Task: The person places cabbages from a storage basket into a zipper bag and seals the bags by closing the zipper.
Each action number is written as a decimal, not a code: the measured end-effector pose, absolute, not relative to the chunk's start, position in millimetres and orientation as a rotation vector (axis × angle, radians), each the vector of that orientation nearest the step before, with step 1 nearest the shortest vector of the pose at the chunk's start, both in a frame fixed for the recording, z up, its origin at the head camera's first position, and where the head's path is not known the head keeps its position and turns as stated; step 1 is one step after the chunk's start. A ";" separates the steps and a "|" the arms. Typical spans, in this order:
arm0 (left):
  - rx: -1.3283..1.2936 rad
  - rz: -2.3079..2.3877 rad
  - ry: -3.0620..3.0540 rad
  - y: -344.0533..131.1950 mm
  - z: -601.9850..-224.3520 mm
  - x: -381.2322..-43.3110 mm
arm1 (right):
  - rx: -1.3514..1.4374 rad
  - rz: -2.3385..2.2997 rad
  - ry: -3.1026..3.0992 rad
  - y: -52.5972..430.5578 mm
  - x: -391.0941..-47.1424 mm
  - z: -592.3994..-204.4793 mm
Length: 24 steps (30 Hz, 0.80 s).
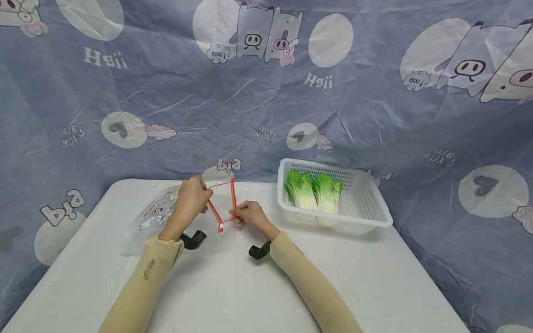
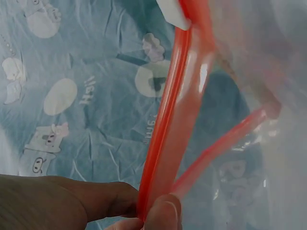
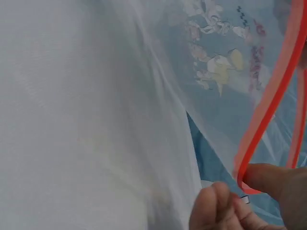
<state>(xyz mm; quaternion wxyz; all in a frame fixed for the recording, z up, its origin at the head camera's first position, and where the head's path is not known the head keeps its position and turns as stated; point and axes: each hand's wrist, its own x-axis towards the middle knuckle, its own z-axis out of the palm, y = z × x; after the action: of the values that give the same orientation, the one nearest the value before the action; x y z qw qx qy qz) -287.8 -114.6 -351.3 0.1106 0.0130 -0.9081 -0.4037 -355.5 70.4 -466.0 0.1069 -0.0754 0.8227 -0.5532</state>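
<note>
A clear zip bag [image 1: 155,216] with cartoon prints stands out to the left, its mouth edged by red zip strips [image 1: 233,196]. The mouth is spread apart, with a gap between the two strips. My left hand [image 1: 192,196] pinches the strip on one side between thumb and finger, as the left wrist view shows. With thumb and fingertips, my right hand [image 1: 252,213] pinches the other red edge near a corner of the mouth. A small white slider [image 2: 173,13] sits on the zip strip. Inside the bag I see no contents.
A white perforated plastic basket [image 1: 376,196] stands at the right back of the white-covered table [image 1: 225,296]. Two leafy green cabbages, one on the left [image 1: 301,192] and one on the right [image 1: 328,194], lie in it. A printed blue-grey cloth [image 1: 250,101] hangs behind.
</note>
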 end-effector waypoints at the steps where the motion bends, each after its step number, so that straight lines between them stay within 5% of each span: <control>1: 0.035 -1.178 -2.683 -114.1 -352.0 -288.2 | -0.227 -1.610 2.435 71.9 -354.2 -461.4; 15: -0.017 -1.186 -2.785 -113.6 -354.6 -290.7 | -0.483 -1.165 2.578 115.4 -322.5 -365.2; 24: -0.042 -1.175 -2.821 -114.7 -355.8 -291.0 | -0.380 -1.094 2.676 173.2 -339.9 -318.6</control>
<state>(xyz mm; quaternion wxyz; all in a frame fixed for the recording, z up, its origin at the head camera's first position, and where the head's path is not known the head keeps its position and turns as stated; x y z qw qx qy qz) -291.0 -114.7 -355.8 0.0427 -0.0136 -0.9221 -0.3842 -339.9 173.2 -318.6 0.1125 -0.1296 0.9119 -0.3727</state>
